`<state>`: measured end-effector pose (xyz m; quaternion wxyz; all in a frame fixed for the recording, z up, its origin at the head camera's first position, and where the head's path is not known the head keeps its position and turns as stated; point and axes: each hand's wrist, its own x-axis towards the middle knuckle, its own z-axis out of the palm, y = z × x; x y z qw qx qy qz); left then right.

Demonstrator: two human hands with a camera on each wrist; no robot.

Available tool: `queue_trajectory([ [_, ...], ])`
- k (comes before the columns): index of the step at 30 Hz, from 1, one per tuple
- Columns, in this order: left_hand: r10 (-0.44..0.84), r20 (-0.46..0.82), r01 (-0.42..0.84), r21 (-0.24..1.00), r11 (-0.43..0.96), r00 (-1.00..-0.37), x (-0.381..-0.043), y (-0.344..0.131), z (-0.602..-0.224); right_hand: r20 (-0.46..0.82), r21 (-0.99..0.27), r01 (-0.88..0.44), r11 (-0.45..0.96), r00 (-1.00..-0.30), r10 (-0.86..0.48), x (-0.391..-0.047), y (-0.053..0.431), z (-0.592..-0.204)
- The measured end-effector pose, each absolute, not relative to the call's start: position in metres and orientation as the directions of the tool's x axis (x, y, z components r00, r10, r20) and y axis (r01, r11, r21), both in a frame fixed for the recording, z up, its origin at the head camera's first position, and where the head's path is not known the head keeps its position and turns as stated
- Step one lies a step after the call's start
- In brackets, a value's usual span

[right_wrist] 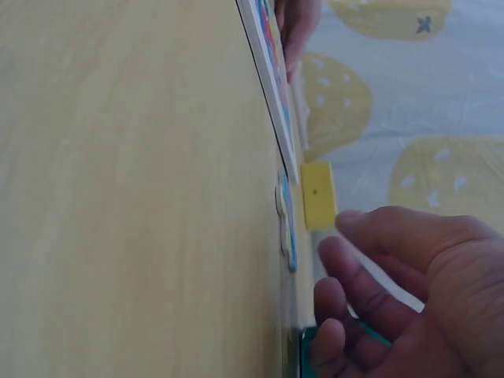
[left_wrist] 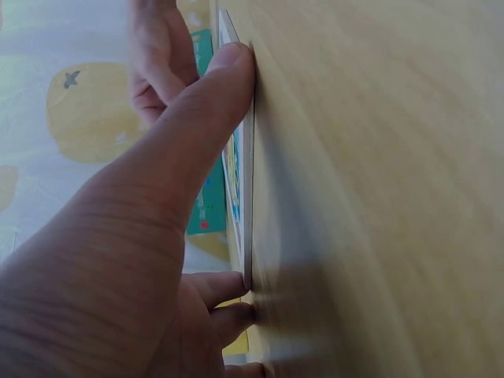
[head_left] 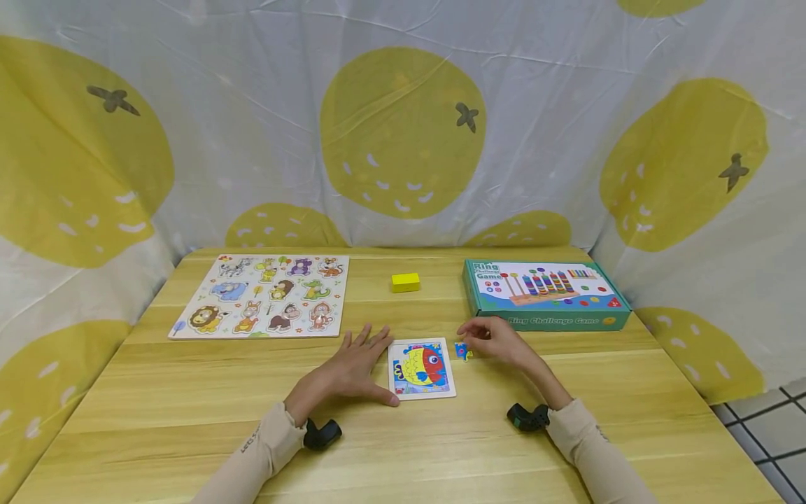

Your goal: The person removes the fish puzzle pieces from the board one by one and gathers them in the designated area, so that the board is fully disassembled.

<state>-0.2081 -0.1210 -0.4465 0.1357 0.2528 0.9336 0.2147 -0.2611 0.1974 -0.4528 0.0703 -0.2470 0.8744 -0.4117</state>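
Note:
A small square fish jigsaw puzzle in a pale wooden tray lies flat on the table. My left hand is spread at its left side, the thumb against the lower left corner and the index finger near the upper left one. Just right of the tray, a loose blue puzzle piece with some yellow rests on the tabletop; the right wrist view shows the piece edge-on. Over its right side hovers my right hand, fingers loosely bent and apart from the piece, with nothing between them.
An animal puzzle board lies at the back left. Behind the fish puzzle stands a yellow block. A green Ring Challenge Game box occupies the back right. A fruit-patterned curtain hangs along the table's far edge.

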Motion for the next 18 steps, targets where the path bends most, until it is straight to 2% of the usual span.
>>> queue_trajectory([
  [4, 0.528, -0.145, 0.413, 0.466, 0.783, -0.836, -0.208, -0.121, -0.447, 0.101, -0.761, -0.39, 0.518, -0.86, -0.5, -0.261, 0.182, -0.448],
  [8, 0.528, -0.147, 0.414, 0.463, 0.784, -0.837, -0.208, -0.121, -0.447, 0.113, -0.754, -0.437, 0.491, -0.822, -0.558, -0.261, 0.161, -0.445],
  [14, 0.532, -0.14, 0.423, 0.456, 0.783, -0.835, -0.209, -0.122, -0.447, 0.071, -0.697, -0.502, 0.511, -0.759, -0.648, -0.263, 0.13, -0.446],
  [18, 0.54, -0.132, 0.436, 0.447, 0.781, -0.831, -0.209, -0.122, -0.447, 0.052, -0.654, -0.525, 0.544, -0.749, -0.66, -0.265, 0.122, -0.449],
])
